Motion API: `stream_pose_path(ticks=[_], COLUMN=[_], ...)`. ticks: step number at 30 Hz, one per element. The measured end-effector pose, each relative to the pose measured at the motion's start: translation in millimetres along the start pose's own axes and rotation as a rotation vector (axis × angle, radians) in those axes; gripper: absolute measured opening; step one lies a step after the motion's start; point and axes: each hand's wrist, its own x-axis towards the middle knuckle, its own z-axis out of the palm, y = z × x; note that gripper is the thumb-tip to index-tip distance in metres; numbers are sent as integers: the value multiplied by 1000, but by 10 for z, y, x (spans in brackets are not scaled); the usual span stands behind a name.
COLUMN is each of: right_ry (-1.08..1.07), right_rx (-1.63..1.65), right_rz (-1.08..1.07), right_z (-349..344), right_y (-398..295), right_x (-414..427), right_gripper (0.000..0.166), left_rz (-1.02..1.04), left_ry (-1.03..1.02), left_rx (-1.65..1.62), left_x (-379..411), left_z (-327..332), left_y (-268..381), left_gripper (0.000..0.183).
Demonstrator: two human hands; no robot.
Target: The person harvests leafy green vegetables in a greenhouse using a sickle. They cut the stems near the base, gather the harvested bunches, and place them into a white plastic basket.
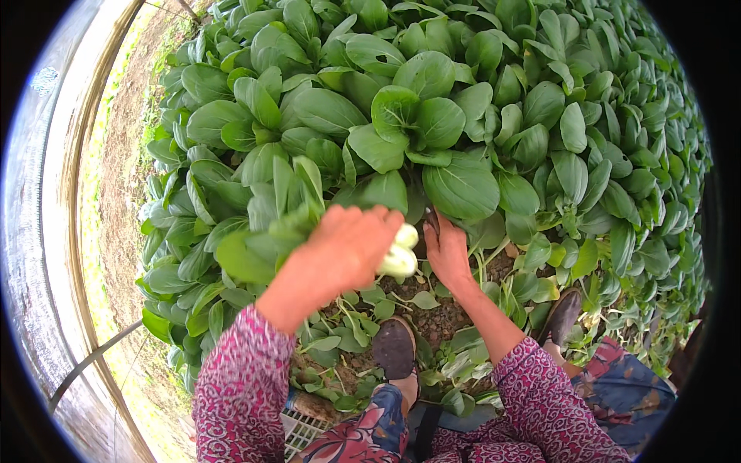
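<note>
My left hand point(353, 243) is closed around a cut bunch of leafy greens that looks like bok choy point(252, 254); its pale stem ends stick out on the right and its leaves spread to the left, somewhat blurred. My right hand point(447, 246) reaches in at the base of the standing leafy plants point(463, 185), just under a broad green leaf. A small dark object point(432, 219), perhaps a blade, shows at its fingertips; its far end is hidden by the leaves.
Dense leafy plants fill the bed ahead and to both sides. Loose leaves point(425, 300) lie on brown soil by my shoes point(395, 348). A white plastic crate point(304, 431) is beside my leg. At the far left runs a netting wall point(35, 173) with a curved pole point(95, 356).
</note>
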Motion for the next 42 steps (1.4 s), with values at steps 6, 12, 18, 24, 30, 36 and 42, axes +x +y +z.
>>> stream_pose_path(ticks=[6, 12, 18, 24, 30, 36, 42], right_ry=[-176, -232, -126, -292, -171, -233, -12], right_rx=[89, 112, 157, 904, 400, -9, 3], right_rz=[-41, -16, -279, 433, 452, 241, 4], right_z=[-118, -151, 243, 1052, 1064, 979, 1141], right_y=[-114, -364, -867, -1045, -582, -78, -194], right_x=[-553, -793, -363, 80, 246, 319, 198], right_gripper=[37, 41, 38, 38, 39, 31, 22], left_rz=[-330, -453, -446, -401, -389, -379, -377], left_ry=[-13, -66, 30, 154, 175, 193, 208], left_rx=[128, 81, 101, 147, 83, 92, 76], left_x=[3, -275, -413, -483, -582, -589, -627], left_z=[198, 448, 738, 910, 977, 1026, 1040], left_y=[-535, -1047, -1182, -1226, -1275, -1262, -1261], left_gripper=[50, 59, 46, 43, 41, 39, 41])
